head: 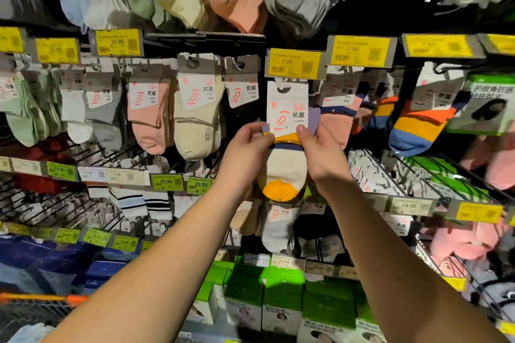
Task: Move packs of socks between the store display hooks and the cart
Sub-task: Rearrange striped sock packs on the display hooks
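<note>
A sock pack (287,108) with a white card, purple cuff, cream foot and orange toe is held up against the display just below a yellow 7.99 price tag (294,63). My left hand (245,147) pinches its lower left edge. My right hand (320,150) pinches the lower right edge of the card. The card's top notch sits at the hook under the price tag; I cannot tell whether it hangs on the hook. The cart's orange rim (41,299) shows at the bottom left.
Rows of hooks carry other sock packs: pink (150,117) and cream (198,120) to the left, striped orange and blue (418,125) to the right. Bare wire hooks (111,153) jut out lower left. Green boxes (281,295) stand on the shelf below.
</note>
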A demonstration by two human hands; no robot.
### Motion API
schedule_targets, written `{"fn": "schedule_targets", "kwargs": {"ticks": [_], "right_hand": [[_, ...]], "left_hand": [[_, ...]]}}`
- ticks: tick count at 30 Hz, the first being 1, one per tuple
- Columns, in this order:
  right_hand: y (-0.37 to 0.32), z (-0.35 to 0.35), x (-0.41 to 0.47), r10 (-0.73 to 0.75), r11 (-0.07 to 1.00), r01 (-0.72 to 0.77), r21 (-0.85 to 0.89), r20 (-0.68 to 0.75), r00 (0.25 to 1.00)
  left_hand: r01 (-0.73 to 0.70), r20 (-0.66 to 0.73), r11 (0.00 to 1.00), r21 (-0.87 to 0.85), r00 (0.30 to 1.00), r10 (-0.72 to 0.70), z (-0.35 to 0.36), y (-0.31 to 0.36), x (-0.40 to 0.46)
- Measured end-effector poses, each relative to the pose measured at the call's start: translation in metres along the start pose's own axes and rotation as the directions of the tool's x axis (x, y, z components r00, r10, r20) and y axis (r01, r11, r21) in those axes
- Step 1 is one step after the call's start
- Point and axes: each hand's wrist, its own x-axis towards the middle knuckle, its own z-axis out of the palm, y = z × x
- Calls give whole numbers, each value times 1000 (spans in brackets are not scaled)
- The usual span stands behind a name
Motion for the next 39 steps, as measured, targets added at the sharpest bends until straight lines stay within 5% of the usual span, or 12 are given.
{"fn": "schedule_targets", "kwargs": {"ticks": [6,21,31,39], "right_hand": [[-1,-3,23,31,993,-30,-113,8,999],[23,-12,35,59,998,-58,-22,30,998],[20,-7,70,229,898,-247,-365,-93,969],[19,-4,85,230,671,-245,-699,-117,966]], "left_hand": [[-26,-62,999,46,998,28,9,-3,22],[-54,-104,996,69,993,61,16,-18,28],[-131,-99,848,513,973,211,34,-31,65],[3,-3,722,691,1000,-1,43,-24,76]]}}
